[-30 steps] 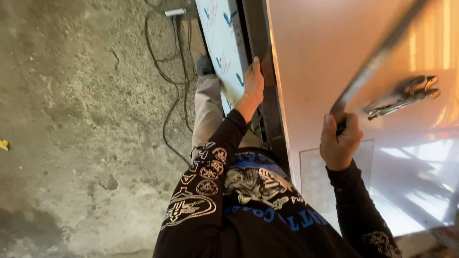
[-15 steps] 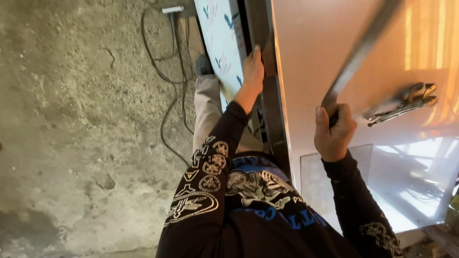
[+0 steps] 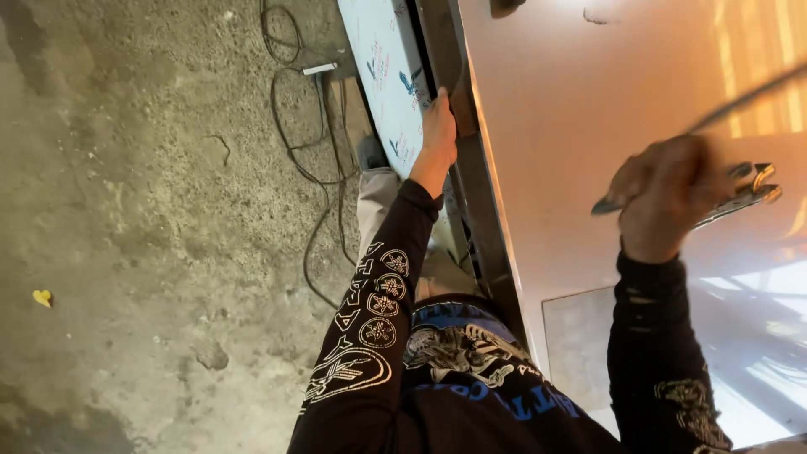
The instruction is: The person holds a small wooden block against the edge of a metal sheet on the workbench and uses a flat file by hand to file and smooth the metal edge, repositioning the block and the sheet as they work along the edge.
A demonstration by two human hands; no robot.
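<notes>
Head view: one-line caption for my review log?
Left hand grips the metal sheet's edge; right hand holds a blurred rod.

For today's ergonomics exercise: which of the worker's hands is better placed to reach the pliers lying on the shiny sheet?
Probably the right hand: it is beside the pliers, though it grips a long rod. The left hand is at the sheet's edge, farther off.

Cables (image 3: 315,143) on floor (image 3: 126,252) left of sheet (image 3: 588,126)
</notes>
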